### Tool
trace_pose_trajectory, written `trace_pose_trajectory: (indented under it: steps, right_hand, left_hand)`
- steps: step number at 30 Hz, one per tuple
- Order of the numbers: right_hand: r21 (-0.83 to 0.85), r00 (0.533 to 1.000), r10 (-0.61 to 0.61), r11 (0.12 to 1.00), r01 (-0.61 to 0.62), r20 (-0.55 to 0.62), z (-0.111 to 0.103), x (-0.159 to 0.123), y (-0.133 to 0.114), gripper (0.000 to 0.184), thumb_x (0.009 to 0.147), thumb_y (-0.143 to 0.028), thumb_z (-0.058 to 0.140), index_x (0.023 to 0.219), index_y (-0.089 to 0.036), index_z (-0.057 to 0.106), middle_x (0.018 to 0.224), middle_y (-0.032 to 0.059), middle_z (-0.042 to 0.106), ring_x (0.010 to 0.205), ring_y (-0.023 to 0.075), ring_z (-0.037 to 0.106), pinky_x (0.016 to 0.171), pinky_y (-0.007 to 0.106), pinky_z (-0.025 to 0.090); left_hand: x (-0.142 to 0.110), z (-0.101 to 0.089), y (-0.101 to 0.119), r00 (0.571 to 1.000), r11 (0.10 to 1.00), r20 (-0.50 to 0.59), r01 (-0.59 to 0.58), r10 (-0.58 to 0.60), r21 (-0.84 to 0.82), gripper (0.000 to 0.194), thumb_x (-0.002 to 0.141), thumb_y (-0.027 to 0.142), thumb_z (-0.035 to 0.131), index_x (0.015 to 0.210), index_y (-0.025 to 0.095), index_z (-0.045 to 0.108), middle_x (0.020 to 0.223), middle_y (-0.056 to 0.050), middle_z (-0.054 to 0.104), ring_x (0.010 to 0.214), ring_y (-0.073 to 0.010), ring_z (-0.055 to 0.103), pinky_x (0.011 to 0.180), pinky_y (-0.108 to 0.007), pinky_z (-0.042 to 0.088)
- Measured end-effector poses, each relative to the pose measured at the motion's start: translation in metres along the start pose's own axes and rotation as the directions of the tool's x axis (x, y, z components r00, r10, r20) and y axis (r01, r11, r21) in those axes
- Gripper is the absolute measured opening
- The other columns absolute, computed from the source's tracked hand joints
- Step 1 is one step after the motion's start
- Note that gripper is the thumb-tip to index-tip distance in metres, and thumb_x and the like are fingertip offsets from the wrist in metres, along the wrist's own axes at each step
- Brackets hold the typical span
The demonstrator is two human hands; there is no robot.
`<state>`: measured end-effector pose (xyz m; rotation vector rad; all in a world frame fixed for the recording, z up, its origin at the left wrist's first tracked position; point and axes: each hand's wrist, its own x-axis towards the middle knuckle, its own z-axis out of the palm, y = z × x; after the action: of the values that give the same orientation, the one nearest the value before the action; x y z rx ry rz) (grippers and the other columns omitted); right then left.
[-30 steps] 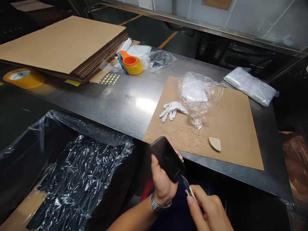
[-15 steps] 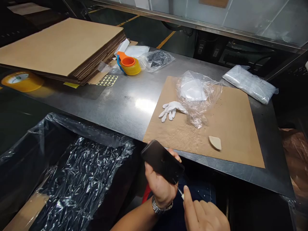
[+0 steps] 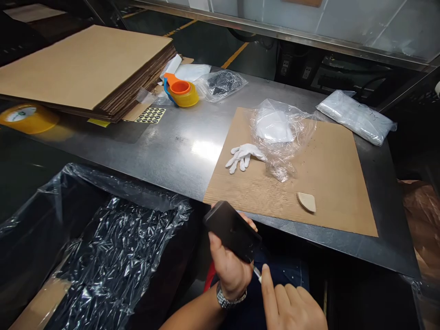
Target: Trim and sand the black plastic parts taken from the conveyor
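My left hand [image 3: 233,272], with a metal watch [image 3: 229,297] at its wrist, grips a smooth black rectangular block [image 3: 232,231], which is tilted down to the right. I cannot tell exactly what part it is. In my right hand [image 3: 290,302] is a small knife-like tool [image 3: 257,273] with a thin metal blade and a pale handle, mostly hidden by the fingers. Its tip is at the block's lower right corner, where small specks show. Beyond the hands, a white glove [image 3: 244,156] and a quarter-round beige pad [image 3: 306,202] lie on a cardboard sheet [image 3: 337,183].
A clear plastic bag [image 3: 275,133] rests on the cardboard, with a wrapped packet [image 3: 355,117] behind. Tape in an orange dispenser [image 3: 184,91], a sticker sheet [image 3: 151,115] and stacked cardboard [image 3: 85,64] occupy the metal table's left. Below left stands a bin lined with black plastic [image 3: 113,256].
The block has turned slightly in my left hand. The blade keeps to its lower corner, shifted only a little; the view has drifted slightly.
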<state>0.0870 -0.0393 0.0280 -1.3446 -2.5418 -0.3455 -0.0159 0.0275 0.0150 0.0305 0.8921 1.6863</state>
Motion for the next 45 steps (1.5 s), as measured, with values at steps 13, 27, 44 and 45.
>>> trace_pose_trajectory:
  steps: [13, 27, 44, 45]
  right_hand:
    - [0.105, 0.997, 0.075, 0.991, -0.077, 0.024, -0.003, 0.002, 0.037, 0.028, 0.087, -0.009, 0.035, 0.095, -0.009, 0.062, 0.055, 0.0001, 0.048, 0.045, 0.0097, 0.045, 0.044, 0.024, 0.032]
    - [0.135, 0.995, 0.07, 0.988, -0.079, 0.074, -0.009, -0.007, 0.043, 0.034, 0.095, -0.021, 0.032, 0.106, -0.011, 0.063, 0.054, -0.0021, 0.047, 0.042, 0.0068, 0.046, 0.042, 0.021, 0.034]
    - [0.097, 0.986, 0.043, 0.994, -0.059, 0.161, -0.005, -0.018, 0.042, 0.031, 0.093, -0.025, 0.039, 0.114, -0.012, 0.057, 0.057, -0.0026, 0.049, 0.044, 0.0072, 0.047, 0.043, 0.022, 0.032]
    - [0.093, 0.986, 0.044, 0.994, -0.059, 0.159, -0.005, -0.018, 0.041, 0.031, 0.093, -0.025, 0.039, 0.114, -0.012, 0.057, 0.057, -0.0026, 0.049, 0.044, 0.0072, 0.046, 0.043, 0.022, 0.031]
  left_hand:
    - [0.008, 0.001, 0.008, 0.907, 0.908, -0.088, 0.416, -0.411, 0.052, 0.048, 0.085, 0.05, 0.039, 0.077, 0.011, 0.066, 0.069, -0.006, 0.064, 0.061, -0.0145, 0.06, 0.059, -0.024, 0.05]
    - [0.008, 0.003, 0.009, 0.863, 0.86, -0.045, 0.505, -0.503, 0.067, 0.046, 0.084, 0.049, 0.04, 0.078, 0.01, 0.064, 0.071, -0.007, 0.063, 0.059, -0.0152, 0.058, 0.057, -0.026, 0.049]
    - [0.002, 0.003, 0.006, 0.892, 0.89, 0.015, 0.448, -0.451, 0.086, 0.05, 0.083, 0.053, 0.039, 0.077, 0.011, 0.066, 0.07, -0.007, 0.063, 0.061, -0.0147, 0.057, 0.058, -0.025, 0.048]
    - [0.002, 0.002, 0.006, 0.893, 0.89, 0.014, 0.446, -0.449, 0.088, 0.05, 0.083, 0.053, 0.04, 0.077, 0.011, 0.067, 0.07, -0.007, 0.063, 0.061, -0.0147, 0.057, 0.058, -0.025, 0.048]
